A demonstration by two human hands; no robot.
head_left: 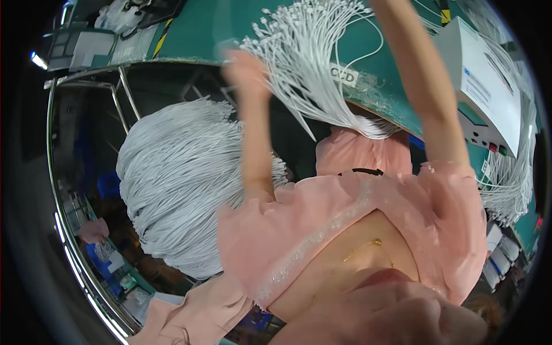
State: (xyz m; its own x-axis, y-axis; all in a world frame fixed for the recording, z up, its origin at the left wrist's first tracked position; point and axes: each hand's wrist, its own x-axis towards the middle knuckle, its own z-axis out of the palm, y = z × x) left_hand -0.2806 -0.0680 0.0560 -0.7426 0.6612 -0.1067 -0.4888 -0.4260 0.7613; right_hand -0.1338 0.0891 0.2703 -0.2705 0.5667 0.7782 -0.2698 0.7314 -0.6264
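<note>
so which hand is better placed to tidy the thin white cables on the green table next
Probably left: the blurred left hand is beside, perhaps touching, the thin white cables draped over the green tabletop. The right hand is out of view; its bare forearm extends off the picture's top.

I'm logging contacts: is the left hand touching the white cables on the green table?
Cannot tell: the head view shows the left hand blurred at the edge of the white cables, contact or gap unclear.

Fanned bundle of thin white cables, small white connectors at the upper ends, draping over the green worktop's edge, upper centre of the frame.
</note>
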